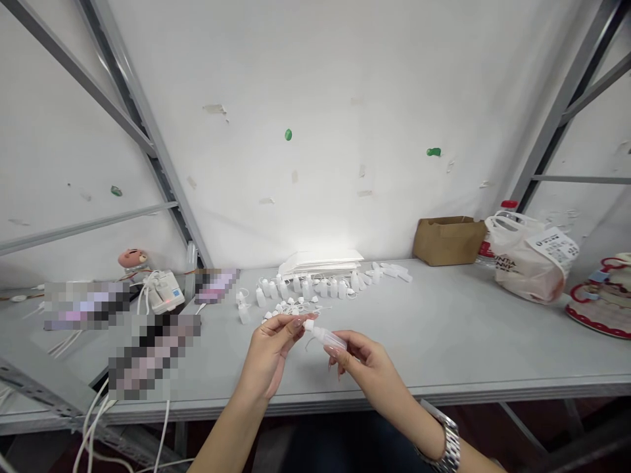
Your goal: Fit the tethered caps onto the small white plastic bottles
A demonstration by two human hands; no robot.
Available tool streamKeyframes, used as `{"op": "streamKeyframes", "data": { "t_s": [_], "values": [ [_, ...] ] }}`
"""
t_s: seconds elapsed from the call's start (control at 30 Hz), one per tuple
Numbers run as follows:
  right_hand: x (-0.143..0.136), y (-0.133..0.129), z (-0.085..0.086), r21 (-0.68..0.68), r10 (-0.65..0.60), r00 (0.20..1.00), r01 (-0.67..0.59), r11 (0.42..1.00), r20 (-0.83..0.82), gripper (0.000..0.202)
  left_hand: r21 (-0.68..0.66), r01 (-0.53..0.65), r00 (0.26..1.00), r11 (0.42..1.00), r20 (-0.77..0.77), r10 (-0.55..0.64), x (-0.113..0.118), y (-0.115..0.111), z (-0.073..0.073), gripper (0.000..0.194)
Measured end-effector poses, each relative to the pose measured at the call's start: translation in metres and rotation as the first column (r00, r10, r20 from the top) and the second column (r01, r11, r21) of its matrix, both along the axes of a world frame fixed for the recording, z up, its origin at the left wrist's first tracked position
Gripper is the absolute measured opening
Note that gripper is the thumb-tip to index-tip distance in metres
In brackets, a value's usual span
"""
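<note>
We hold a small translucent bottle (331, 339) above the tabletop (463, 335), near the middle of its front edge, tilted with its white cap (309, 325) up toward our left. Our left hand (269, 345) has thumb and fingertips closed in a pinch at the cap; our right hand (369, 361) has its fingers curled around the lower part of the bottle. A thin pale strand hangs beside the bottle's neck. On our right wrist we wear a silver watch (449, 441).

Just beyond our left hand, we see a pile of loose caps (290, 303) on the tabletop. Behind it, toward the back edge, stands a row of similar bottles (308, 287), with several more lying on their sides at the row's right end. A stack of white sheets (320, 263) sits behind the row, at the middle of the back edge.

Toward the back right corner we have an open cardboard box (446, 243), then a white plastic bag (527, 266), and a red-trimmed decorated object (604, 302) at the far right. Toward the left edge lie three blurred-out flat objects (155, 358), white cables (96, 420), a white power block (166, 292) and a pink figure (132, 257).
</note>
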State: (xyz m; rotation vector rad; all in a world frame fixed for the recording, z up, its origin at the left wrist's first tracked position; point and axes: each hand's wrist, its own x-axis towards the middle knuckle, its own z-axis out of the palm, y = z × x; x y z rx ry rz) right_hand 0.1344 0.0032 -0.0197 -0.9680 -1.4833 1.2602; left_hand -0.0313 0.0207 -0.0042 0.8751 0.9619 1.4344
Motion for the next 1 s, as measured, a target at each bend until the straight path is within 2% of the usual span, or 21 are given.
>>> {"op": "streamKeyframes", "data": {
  "t_s": [0.17, 0.33, 0.4, 0.53, 0.67, 0.77, 0.83, 0.9, 0.93, 1.0],
  "values": [
    [0.001, -0.002, -0.002, 0.098, -0.054, 0.993, 0.044, 0.994, 0.104, 0.029, 0.024, -0.005, 1.000, 1.000, 0.006, 0.005, 0.000, -0.001, 0.000, 0.021],
    [0.003, -0.006, -0.001, 0.238, -0.139, 0.963, 0.082, 0.968, 0.230, 0.026, 0.079, -0.008, 0.996, 0.997, -0.091, 0.015, 0.005, -0.005, 0.001, 0.019],
    [0.004, -0.007, -0.003, 0.348, -0.192, 0.948, 0.096, 0.933, 0.254, 0.023, 0.090, -0.019, 0.995, 0.996, -0.094, 0.028, 0.007, -0.007, 0.002, 0.019],
    [0.005, -0.010, -0.006, 0.554, -0.284, 0.917, 0.087, 0.828, 0.280, 0.020, 0.074, 0.006, 0.999, 0.997, -0.042, -0.003, 0.010, -0.011, 0.004, 0.021],
    [0.006, -0.013, -0.006, 0.654, -0.367, 0.880, 0.090, 0.751, 0.301, 0.021, 0.061, 0.022, 1.000, 0.998, -0.003, -0.022, 0.013, -0.014, 0.005, 0.026],
    [0.006, -0.014, -0.008, 0.680, -0.395, 0.868, 0.096, 0.727, 0.300, 0.022, 0.057, 0.012, 1.000, 0.998, -0.013, -0.011, 0.016, -0.015, 0.002, 0.026],
    [0.005, -0.016, -0.009, 0.671, -0.392, 0.875, 0.111, 0.733, 0.283, 0.022, 0.047, -0.014, 1.000, 0.999, -0.006, 0.014, 0.018, -0.015, 0.000, 0.026],
    [0.004, -0.016, -0.007, 0.611, -0.364, 0.901, 0.152, 0.777, 0.238, 0.022, 0.049, -0.023, 1.000, 0.999, 0.017, 0.022, 0.020, -0.015, -0.002, 0.027],
    [0.004, -0.016, -0.005, 0.537, -0.324, 0.923, 0.169, 0.826, 0.208, 0.022, 0.059, -0.021, 0.999, 0.998, 0.032, 0.019, 0.020, -0.015, -0.002, 0.027],
    [0.005, -0.015, 0.003, 0.261, -0.137, 0.983, 0.101, 0.960, 0.124, 0.024, 0.094, -0.008, 0.999, 0.995, 0.052, 0.003, 0.021, -0.016, -0.003, 0.027]
  ]
}}
